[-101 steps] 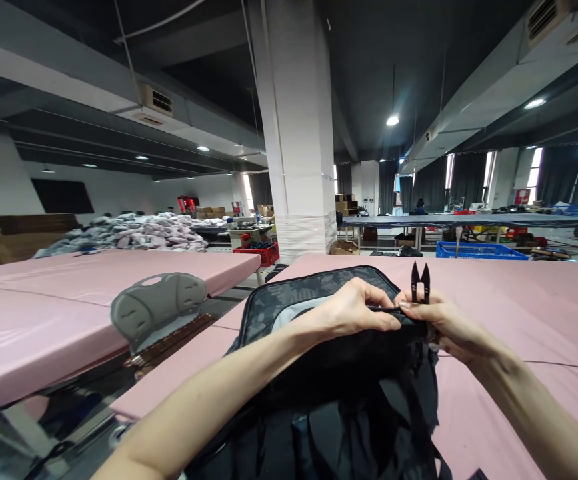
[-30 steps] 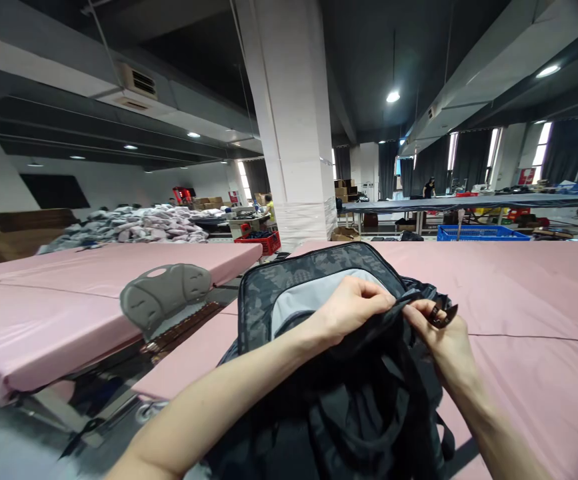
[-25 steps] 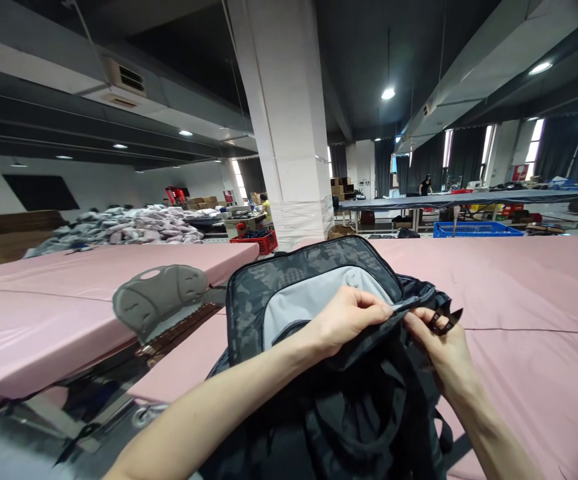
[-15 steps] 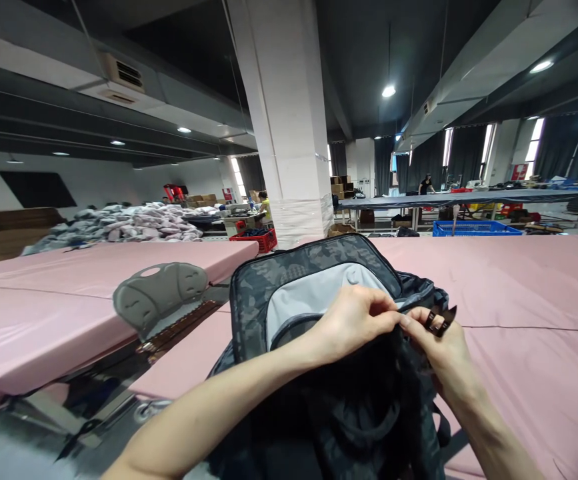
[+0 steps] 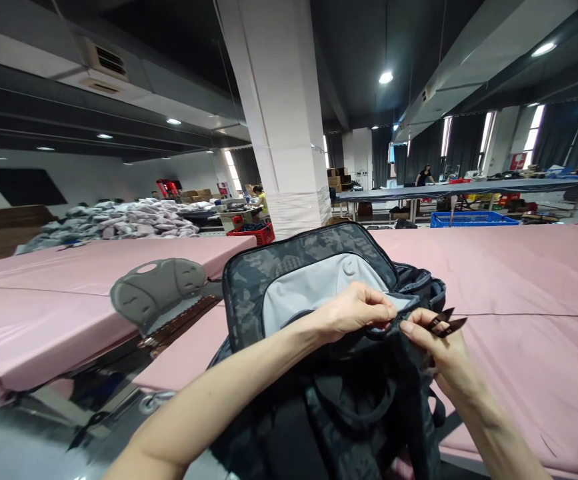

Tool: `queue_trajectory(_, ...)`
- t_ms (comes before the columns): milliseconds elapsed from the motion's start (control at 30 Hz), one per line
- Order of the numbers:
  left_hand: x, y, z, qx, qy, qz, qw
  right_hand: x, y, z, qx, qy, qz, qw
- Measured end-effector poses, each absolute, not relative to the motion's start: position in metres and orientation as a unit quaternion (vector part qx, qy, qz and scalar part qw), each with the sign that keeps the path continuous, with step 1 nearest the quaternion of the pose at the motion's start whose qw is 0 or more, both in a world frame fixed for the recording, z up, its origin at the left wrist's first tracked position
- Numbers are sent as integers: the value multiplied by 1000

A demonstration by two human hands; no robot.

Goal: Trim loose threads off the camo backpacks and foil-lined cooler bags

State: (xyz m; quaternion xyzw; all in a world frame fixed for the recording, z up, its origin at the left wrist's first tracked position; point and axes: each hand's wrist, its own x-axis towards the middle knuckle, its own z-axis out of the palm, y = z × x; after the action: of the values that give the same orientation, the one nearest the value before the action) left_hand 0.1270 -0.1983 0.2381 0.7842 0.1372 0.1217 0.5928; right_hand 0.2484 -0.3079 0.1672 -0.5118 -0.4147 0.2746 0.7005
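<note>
Lower centre, at a pink table point(image 5: 519, 280), sits a dark camouflage backpack point(image 5: 339, 387) with a pale grey panel point(image 5: 313, 287) — its edge pinched by the left hand point(image 5: 356, 312), whose forearm point(image 5: 239, 363) hides part; the right hand point(image 5: 441, 347) clasps black snips point(image 5: 446, 325). Left: grey chair point(image 5: 161, 293).

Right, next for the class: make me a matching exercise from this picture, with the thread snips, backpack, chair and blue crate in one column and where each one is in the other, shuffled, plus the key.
Column one
1. thread snips
2. backpack
3. chair
4. blue crate

Column two
A. between two pink-covered tables
B. in the right hand, blades apart
C. in the background, right of the pillar
D. gripped by the left hand

Right pairs: 1-B, 2-D, 3-A, 4-C
</note>
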Motion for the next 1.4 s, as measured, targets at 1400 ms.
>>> queue_trajectory(1400, 128, -205, 232, 841, 134, 125, 509, 270, -362, 163, -702, -513, 2, 495)
